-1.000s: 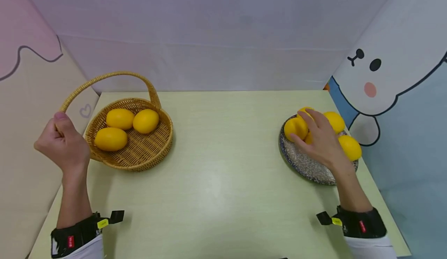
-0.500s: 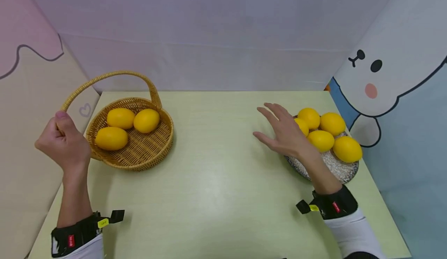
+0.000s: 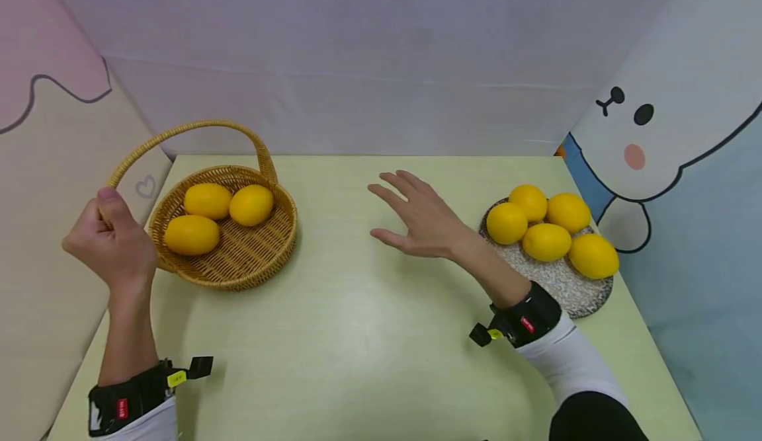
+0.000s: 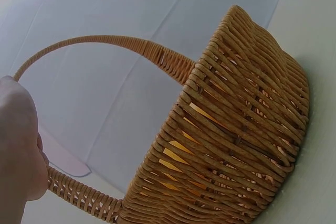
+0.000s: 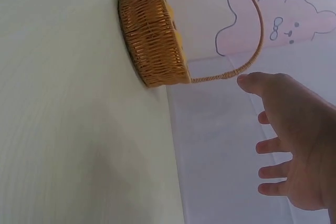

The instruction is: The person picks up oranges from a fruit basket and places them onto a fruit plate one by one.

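My left hand (image 3: 113,239) grips the arched handle (image 3: 196,125) of a round wicker basket (image 3: 250,266) on the left of the table. Three yellow lemons (image 3: 192,235) lie inside the basket. In the left wrist view, the woven side (image 4: 236,119) hides most of them, with yellow showing through gaps. My right hand (image 3: 425,219) hovers over the middle of the table, fingers spread and holding nothing. To its right, a speckled grey round plate (image 3: 571,295) carries several lemons (image 3: 546,241) grouped toward its far side.
The pale table (image 3: 351,335) ends at a light cloth wall (image 3: 369,110) behind. A printed side panel (image 3: 702,242) stands close beyond the plate on the right, and another panel (image 3: 42,229) stands at the left.
My right hand has left the lemons on the plate and moved left to mid-table, its fingers spread. The lemons look unchanged in place. My left hand and the basket stay put.
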A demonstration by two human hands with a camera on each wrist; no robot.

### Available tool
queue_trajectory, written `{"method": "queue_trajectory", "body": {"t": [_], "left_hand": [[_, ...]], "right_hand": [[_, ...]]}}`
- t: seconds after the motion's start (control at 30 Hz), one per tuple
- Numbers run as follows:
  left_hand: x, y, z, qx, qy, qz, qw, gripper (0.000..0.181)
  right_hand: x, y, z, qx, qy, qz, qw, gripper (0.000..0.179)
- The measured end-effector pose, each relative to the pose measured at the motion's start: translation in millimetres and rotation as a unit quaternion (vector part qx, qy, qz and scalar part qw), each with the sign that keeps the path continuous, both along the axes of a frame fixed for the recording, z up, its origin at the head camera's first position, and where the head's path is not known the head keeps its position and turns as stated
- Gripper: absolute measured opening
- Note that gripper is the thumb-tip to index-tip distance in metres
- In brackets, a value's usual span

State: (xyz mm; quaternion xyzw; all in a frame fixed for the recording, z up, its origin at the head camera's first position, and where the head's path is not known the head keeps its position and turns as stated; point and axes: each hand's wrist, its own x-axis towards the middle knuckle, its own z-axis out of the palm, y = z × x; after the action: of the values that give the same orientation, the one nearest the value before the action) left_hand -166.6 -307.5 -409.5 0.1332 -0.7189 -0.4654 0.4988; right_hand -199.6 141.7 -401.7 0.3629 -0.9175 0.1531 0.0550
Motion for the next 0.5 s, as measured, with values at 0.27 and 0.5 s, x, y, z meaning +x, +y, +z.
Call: {"method": "queue_trajectory", "body": {"t": [0.27,0.5], "left_hand": [[-2.2,3.3,3.0,-0.001,0.007,-0.005,1.0,0.055],[-2.6,-3.9,-4.2,-0.008,0.0,0.003,1.0,0.056]], "right_hand": [[-5.7,-45.4,0.6,0.056,0.014,0.061,0.9965,0.075],[-5.5,-84.5,5.8,0.095,0.023,0.119,0.9881,0.075]]}}
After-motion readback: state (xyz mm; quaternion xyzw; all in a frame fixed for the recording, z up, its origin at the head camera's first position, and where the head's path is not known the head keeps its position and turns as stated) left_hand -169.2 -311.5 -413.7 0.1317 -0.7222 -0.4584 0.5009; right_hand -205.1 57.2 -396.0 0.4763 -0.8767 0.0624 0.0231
